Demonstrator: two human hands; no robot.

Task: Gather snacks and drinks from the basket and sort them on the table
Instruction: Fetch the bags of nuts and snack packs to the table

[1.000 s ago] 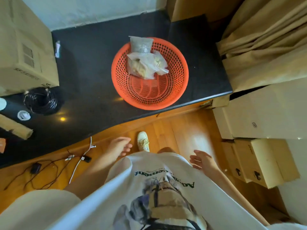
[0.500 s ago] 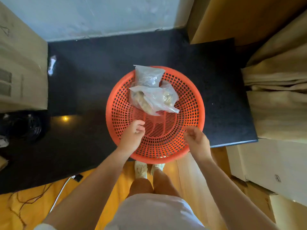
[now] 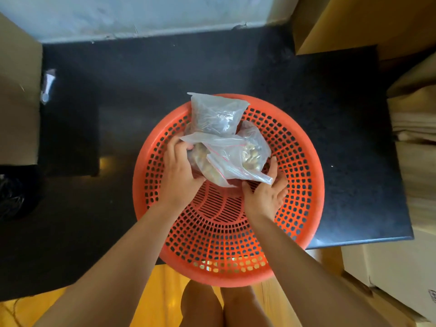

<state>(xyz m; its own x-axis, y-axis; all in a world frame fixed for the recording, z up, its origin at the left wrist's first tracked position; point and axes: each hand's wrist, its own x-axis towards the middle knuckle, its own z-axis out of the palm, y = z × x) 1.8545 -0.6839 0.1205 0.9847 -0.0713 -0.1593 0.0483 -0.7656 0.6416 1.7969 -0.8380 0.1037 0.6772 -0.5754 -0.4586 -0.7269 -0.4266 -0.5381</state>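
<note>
A round orange perforated basket (image 3: 302,185) sits on the black table (image 3: 141,90), its near rim overhanging the table edge. Inside lie clear plastic snack bags: one with dark contents (image 3: 217,114) at the back, and a zip bag of pale nuts (image 3: 245,156) in front of it. My left hand (image 3: 179,171) grips the left side of the nut bag, fingers curled over it. My right hand (image 3: 266,192) reaches under the bag's right corner, palm up, fingers spread and touching it.
Cardboard boxes stand at the left (image 3: 16,102) and upper right (image 3: 354,22). Folded beige cloth (image 3: 415,142) lies at the right. A small clear wrapper (image 3: 47,86) rests on the table's left side, and black coiled cable (image 3: 14,194) lies lower left. Wooden floor shows below.
Both hands have moved forward from the basket's near rim to the bags; the left now grips the nut bag and the right has opened beneath it. The view has closed in.
</note>
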